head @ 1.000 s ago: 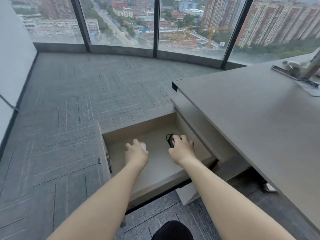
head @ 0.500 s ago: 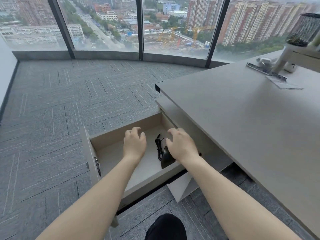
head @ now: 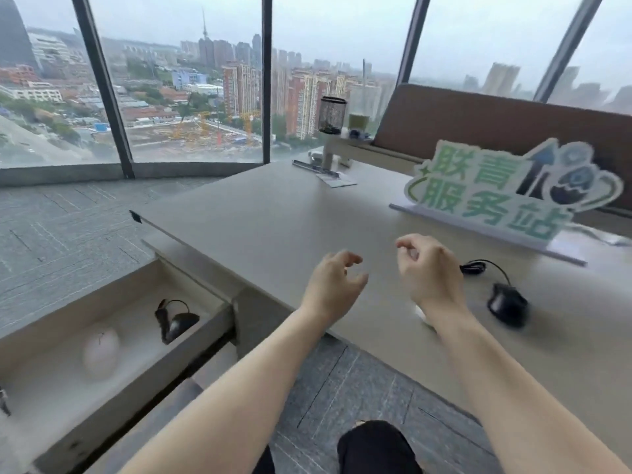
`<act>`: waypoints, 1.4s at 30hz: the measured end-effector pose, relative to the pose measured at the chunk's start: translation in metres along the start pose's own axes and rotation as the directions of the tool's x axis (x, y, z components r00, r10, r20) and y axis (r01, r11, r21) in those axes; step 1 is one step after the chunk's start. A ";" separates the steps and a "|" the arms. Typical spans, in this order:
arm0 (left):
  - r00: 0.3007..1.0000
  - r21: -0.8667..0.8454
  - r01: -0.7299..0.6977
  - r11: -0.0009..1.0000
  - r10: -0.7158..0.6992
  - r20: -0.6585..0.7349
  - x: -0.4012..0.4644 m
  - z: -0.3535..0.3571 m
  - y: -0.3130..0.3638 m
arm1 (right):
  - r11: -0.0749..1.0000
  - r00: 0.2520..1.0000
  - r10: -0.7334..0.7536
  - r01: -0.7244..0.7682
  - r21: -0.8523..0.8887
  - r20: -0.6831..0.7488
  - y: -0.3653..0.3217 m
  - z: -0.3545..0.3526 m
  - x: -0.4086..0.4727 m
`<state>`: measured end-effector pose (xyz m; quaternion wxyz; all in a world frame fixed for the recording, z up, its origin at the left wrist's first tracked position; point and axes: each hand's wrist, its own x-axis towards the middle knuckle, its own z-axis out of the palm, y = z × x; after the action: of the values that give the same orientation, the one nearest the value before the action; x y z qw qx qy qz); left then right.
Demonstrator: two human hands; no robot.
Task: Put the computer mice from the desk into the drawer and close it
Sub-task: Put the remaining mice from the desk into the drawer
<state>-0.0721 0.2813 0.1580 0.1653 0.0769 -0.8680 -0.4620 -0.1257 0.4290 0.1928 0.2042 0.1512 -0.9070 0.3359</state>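
Hands empty, fingers loosely curled, black mouse on desk just right.

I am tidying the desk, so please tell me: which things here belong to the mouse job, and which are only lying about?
Job: black mouse on desk; black mouse and white mouse in open drawer.

Lying about: green sign, mesh cup, green cup, paper.
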 end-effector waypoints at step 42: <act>0.632 0.025 0.609 0.793 -0.466 -0.619 -0.110 -0.263 -0.168 | 0.748 0.914 -0.329 0.100 0.656 0.237 -0.217 0.128 -0.019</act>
<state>0.1218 0.0148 0.1314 0.2666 0.4901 -0.7577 -0.3385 -0.0539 0.1870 0.2141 0.0209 0.3707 -0.7383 0.5631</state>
